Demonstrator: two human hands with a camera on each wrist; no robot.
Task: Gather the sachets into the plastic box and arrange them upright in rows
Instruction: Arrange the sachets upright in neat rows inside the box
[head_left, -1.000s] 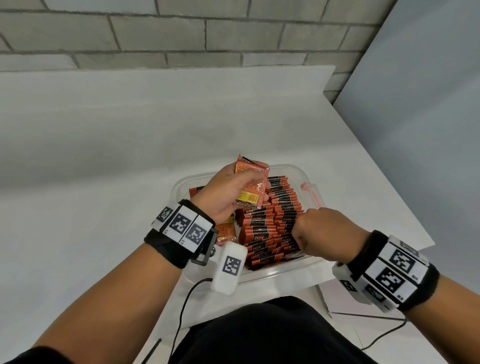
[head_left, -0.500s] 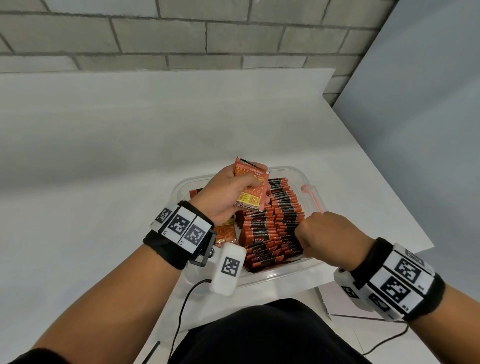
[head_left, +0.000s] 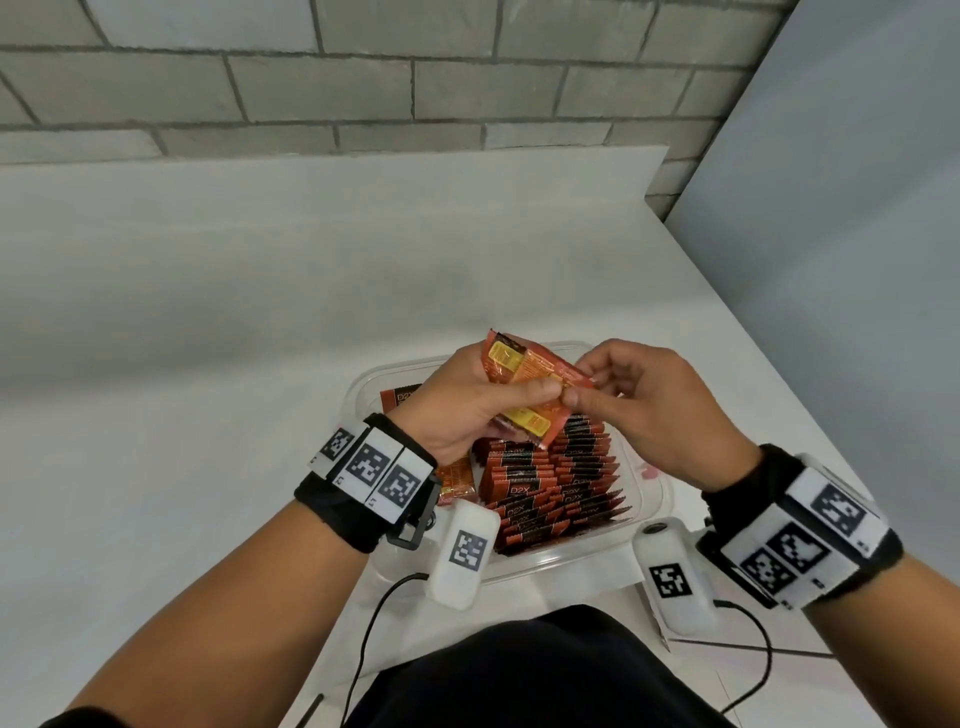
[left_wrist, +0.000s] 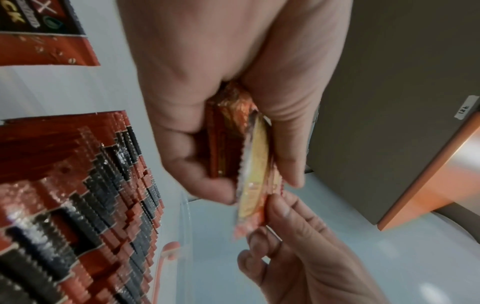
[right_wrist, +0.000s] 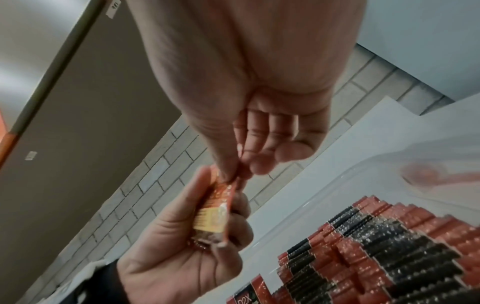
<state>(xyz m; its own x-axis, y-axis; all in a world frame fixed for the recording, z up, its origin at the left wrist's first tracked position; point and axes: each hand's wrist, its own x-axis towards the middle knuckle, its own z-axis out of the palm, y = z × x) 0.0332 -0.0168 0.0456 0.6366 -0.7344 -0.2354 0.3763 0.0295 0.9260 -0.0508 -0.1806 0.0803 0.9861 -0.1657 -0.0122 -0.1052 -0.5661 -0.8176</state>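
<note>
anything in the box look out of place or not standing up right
Yes: in the clear plastic box, a red-and-black sachet at the far left and an orange sachet beside the left wrist lie loose, apart from the upright red-and-black sachet rows.

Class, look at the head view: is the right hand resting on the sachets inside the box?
No, the right hand is raised above the box, pinching a sachet held by the left hand.

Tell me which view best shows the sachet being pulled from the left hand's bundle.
The head view: the sachet lies flat-on between the left hand and right hand. The left wrist view shows it edge-on and blurred. The right wrist view shows only its pinched end.
</note>
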